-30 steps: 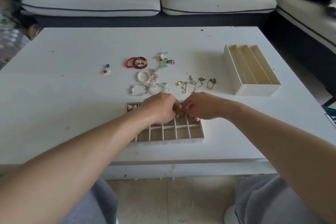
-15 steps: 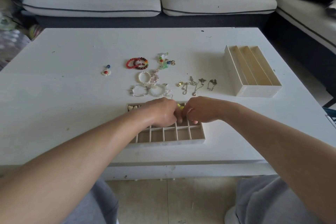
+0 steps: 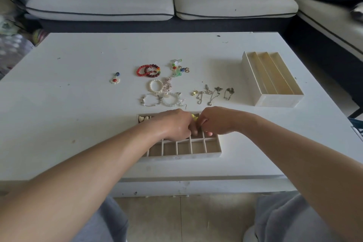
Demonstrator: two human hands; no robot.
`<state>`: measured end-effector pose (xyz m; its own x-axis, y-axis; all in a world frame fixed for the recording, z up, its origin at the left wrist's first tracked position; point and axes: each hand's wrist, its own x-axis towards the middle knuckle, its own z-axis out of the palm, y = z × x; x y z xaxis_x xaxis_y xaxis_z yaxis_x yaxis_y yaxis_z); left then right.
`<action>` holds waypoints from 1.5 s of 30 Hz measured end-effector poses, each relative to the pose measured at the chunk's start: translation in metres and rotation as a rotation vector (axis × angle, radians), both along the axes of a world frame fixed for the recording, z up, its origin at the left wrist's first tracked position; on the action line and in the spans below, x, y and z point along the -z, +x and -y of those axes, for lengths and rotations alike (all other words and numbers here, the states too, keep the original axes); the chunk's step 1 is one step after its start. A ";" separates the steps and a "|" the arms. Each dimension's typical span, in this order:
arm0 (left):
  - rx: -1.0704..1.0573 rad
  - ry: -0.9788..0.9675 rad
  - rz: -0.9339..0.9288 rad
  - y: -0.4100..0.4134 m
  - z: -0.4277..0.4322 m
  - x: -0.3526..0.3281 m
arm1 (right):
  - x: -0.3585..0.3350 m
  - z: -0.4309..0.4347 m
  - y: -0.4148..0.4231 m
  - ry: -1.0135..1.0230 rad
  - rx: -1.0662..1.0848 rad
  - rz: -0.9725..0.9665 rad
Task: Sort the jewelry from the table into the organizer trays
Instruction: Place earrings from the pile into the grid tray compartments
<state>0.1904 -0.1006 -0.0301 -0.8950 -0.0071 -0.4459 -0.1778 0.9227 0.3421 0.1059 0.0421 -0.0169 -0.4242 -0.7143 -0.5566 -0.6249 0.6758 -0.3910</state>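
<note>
Change: both hands have stayed joined over the tray's back row for the last second. The yellow piece (image 3: 194,117) between them shows more now than a second ago. The loose jewelry has not moved.
Left hand (image 3: 174,124): fingers curled, knuckles up, tips pinching the yellow piece.
Right hand (image 3: 218,121): fingers curled, thumb and forefinger closed on the same piece; the grip is partly hidden.
Yellow piece: over the tray's back row, right of middle. I cannot tell whether it touches the tray.
Tray (image 3: 213,155): at the table's near edge, with two pale hearts (image 3: 143,118) in its back-left cell.
Table (image 3: 59,116): behind the tray lie red bracelets (image 3: 148,70), a pearl bracelet (image 3: 156,86), a silver bracelet (image 3: 150,100) and thin chains (image 3: 212,94). A flower charm (image 3: 115,80) lies apart to the left.
Slot box (image 3: 275,102): well to the right, three long slots.
In the way: the hands cover the tray's middle back cells, and the left forearm hides its front-left corner.
Beyond: sofa (image 3: 102,4).
</note>
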 end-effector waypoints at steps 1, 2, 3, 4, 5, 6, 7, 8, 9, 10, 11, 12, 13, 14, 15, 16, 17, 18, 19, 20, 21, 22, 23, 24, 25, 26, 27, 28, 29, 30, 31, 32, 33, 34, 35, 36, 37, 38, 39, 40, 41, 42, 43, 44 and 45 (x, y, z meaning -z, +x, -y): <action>0.000 -0.002 -0.003 0.000 0.000 0.000 | 0.000 0.000 0.000 0.001 0.000 -0.002; 0.001 -0.004 -0.003 0.000 0.001 0.000 | 0.000 0.001 0.000 0.005 -0.001 -0.001; 0.004 -0.005 0.000 0.000 0.001 0.000 | 0.001 0.002 0.000 0.012 -0.006 0.002; 0.006 -0.004 0.004 0.000 0.002 0.000 | 0.001 0.002 0.000 0.022 -0.013 0.006; 0.003 0.002 0.010 -0.001 0.002 0.001 | 0.001 0.003 -0.001 0.032 -0.023 0.008; -0.004 0.014 0.013 -0.001 0.002 0.002 | 0.001 0.003 -0.001 0.042 -0.034 0.010; -0.012 0.025 0.018 -0.002 0.002 0.002 | 0.000 0.003 -0.002 0.050 -0.043 0.012; -0.017 0.041 0.026 -0.003 0.002 0.002 | 0.000 0.004 -0.003 0.053 -0.043 0.014; -0.023 0.067 0.031 -0.004 0.003 0.001 | -0.001 0.004 -0.004 0.043 -0.033 0.014; -0.034 0.105 0.031 -0.006 0.004 0.000 | -0.002 0.005 -0.006 0.018 -0.015 0.009; -0.054 0.144 0.021 -0.008 0.006 -0.002 | -0.002 0.007 -0.009 -0.022 0.012 -0.003; -0.078 0.173 0.004 -0.011 0.010 -0.005 | -0.002 0.009 -0.012 -0.074 0.050 -0.018; -0.104 0.189 -0.018 -0.013 0.014 -0.006 | -0.002 0.011 -0.015 -0.132 0.097 -0.028; -0.129 0.192 -0.044 -0.016 0.020 -0.008 | 0.000 0.014 -0.019 -0.192 0.148 -0.031; -0.156 0.183 -0.066 -0.018 0.027 -0.008 | 0.001 0.017 -0.023 -0.245 0.194 -0.034; -0.181 0.164 -0.089 -0.021 0.034 -0.008 | 0.003 0.020 -0.027 -0.284 0.233 -0.043; -0.206 0.136 -0.112 -0.023 0.041 -0.006 | 0.005 0.022 -0.031 -0.307 0.263 -0.059; -0.230 0.106 -0.139 -0.026 0.047 -0.003 | 0.008 0.024 -0.036 -0.317 0.291 -0.077; -0.256 0.083 -0.164 -0.029 0.053 0.000 | 0.011 0.025 -0.040 -0.326 0.325 -0.085; -0.280 0.058 -0.189 -0.033 0.059 0.004 | 0.014 0.027 -0.045 -0.337 0.362 -0.083; -0.302 0.027 -0.218 -0.036 0.062 0.007 | 0.017 0.028 -0.050 -0.349 0.399 -0.078; -0.319 -0.003 -0.242 -0.042 0.065 0.012 | 0.021 0.030 -0.056 -0.357 0.431 -0.076; -0.330 -0.030 -0.261 -0.046 0.067 0.016 | 0.023 0.031 -0.060 -0.363 0.458 -0.080; -0.331 -0.050 -0.275 -0.051 0.068 0.022 | 0.026 0.033 -0.064 -0.368 0.481 -0.088; -0.326 -0.066 -0.286 -0.056 0.069 0.028 | 0.028 0.036 -0.068 -0.375 0.503 -0.094; -0.312 -0.081 -0.302 -0.061 0.069 0.032 | 0.030 0.038 -0.071 -0.382 0.518 -0.099; -0.294 -0.096 -0.316 -0.067 0.069 0.038 | 0.032 0.041 -0.074 -0.388 0.528 -0.094; -0.278 -0.113 -0.328 -0.069 0.068 0.040 | 0.032 0.043 -0.075 -0.396 0.529 -0.092; -0.266 -0.121 -0.329 -0.073 0.066 0.042 | 0.033 0.046 -0.077 -0.400 0.530 -0.086; -0.260 -0.122 -0.324 -0.077 0.065 0.043 | 0.033 0.049 -0.079 -0.406 0.531 -0.081; -0.255 -0.123 -0.316 -0.080 0.064 0.045 | 0.034 0.051 -0.082 -0.410 0.532 -0.075; -0.246 -0.128 -0.309 -0.083 0.064 0.045 | 0.034 0.053 -0.083 -0.414 0.531 -0.072; -0.236 -0.141 -0.304 -0.085 0.063 0.045 | 0.035 0.055 -0.085 -0.418 0.530 -0.070; -0.232 -0.153 -0.308 -0.086 0.062 0.045 | 0.035 0.056 -0.086 -0.424 0.529 -0.069; -0.238 -0.154 -0.312 -0.087 0.063 0.044 | 0.035 0.056 -0.087 -0.428 0.531 -0.068; -0.248 -0.144 -0.314 -0.088 0.063 0.043 | 0.035 0.056 -0.088 -0.431 0.534 -0.070; -0.253 -0.139 -0.316 -0.088 0.063 0.042 | 0.035 0.057 -0.088 -0.432 0.539 -0.072; -0.258 -0.133 -0.310 -0.088 0.062 0.042 | 0.035 0.056 -0.089 -0.434 0.541 -0.072; -0.264 -0.117 -0.299 -0.088 0.061 0.041 | 0.035 0.056 -0.088 -0.436 0.543 -0.070; -0.277 -0.081 -0.285 -0.088 0.060 0.041 | 0.035 0.056 -0.088 -0.440 0.541 -0.066; -0.297 -0.023 -0.274 -0.088 0.060 0.040 | 0.034 0.055 -0.088 -0.444 0.538 -0.058; -0.329 0.055 -0.270 -0.087 0.060 0.039 | 0.034 0.055 -0.087 -0.447 0.533 -0.044; -0.370 0.140 -0.276 -0.087 0.060 0.035 | 0.033 0.055 -0.086 -0.447 0.528 -0.030; -0.413 0.222 -0.293 -0.087 0.060 0.031 | 0.032 0.055 -0.085 -0.445 0.519 -0.014; -0.453 0.298 -0.313 -0.086 0.060 0.024 | 0.030 0.055 -0.083 -0.444 0.509 0.005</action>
